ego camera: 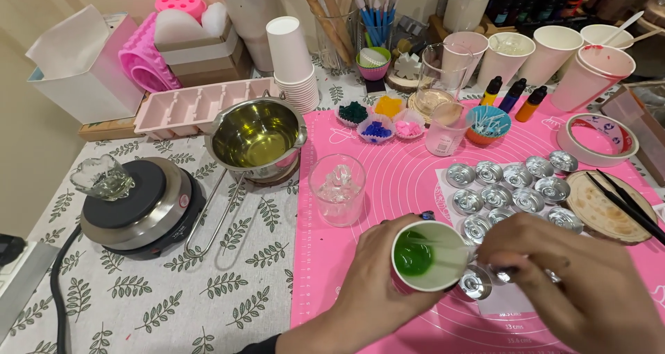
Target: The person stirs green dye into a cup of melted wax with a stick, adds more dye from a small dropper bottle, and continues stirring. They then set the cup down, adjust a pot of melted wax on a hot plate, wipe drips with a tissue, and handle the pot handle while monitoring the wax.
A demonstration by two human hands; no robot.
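My left hand grips a white paper cup tilted toward me, with green liquid pooled inside. My right hand is closed around a thin stick that reaches into the cup. Both hands hover over the pink silicone mat. Just beside the cup lie several small round metal tins, one right under the cup's rim. A clear glass with clear chunks stands a little beyond my left hand.
A metal pouring pot of yellow liquid sits left of the mat, next to an electric hot plate bearing a small glass dish. Dye bottles, paper cups, colour chips in cupcake liners, tape roll, wooden coaster with black sticks.
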